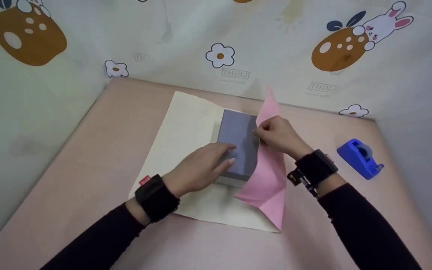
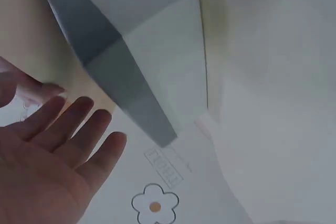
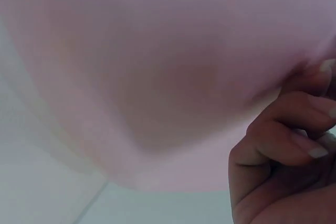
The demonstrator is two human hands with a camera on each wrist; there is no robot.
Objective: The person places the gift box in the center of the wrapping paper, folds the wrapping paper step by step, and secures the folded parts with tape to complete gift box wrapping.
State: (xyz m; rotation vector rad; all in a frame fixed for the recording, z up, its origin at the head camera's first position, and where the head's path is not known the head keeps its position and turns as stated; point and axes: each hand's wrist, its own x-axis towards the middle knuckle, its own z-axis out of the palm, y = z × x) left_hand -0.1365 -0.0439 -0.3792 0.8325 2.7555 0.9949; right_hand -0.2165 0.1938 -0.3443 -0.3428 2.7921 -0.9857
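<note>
A grey-blue box (image 1: pixel 240 140) lies on a sheet of paper, cream on its upper face (image 1: pixel 186 123) and pink on its underside (image 1: pixel 270 176). The sheet's right side is folded up against the box's right edge. My right hand (image 1: pixel 281 135) pinches the edge of that pink flap beside the box; in the right wrist view its curled fingers (image 3: pixel 286 129) are at the paper's edge. Over the box's lower left is my left hand (image 1: pixel 203 165), fingers extended. The left wrist view shows those straight fingers (image 2: pixel 86 135) beside the box (image 2: pixel 163 51); whether they touch it I cannot tell.
A blue tape dispenser (image 1: pixel 360 157) with a roll of tape stands on the table (image 1: pixel 88 157), right of my right hand. Behind the table hangs a pale backdrop (image 1: pixel 186 37) printed with flowers, fruit and rabbits.
</note>
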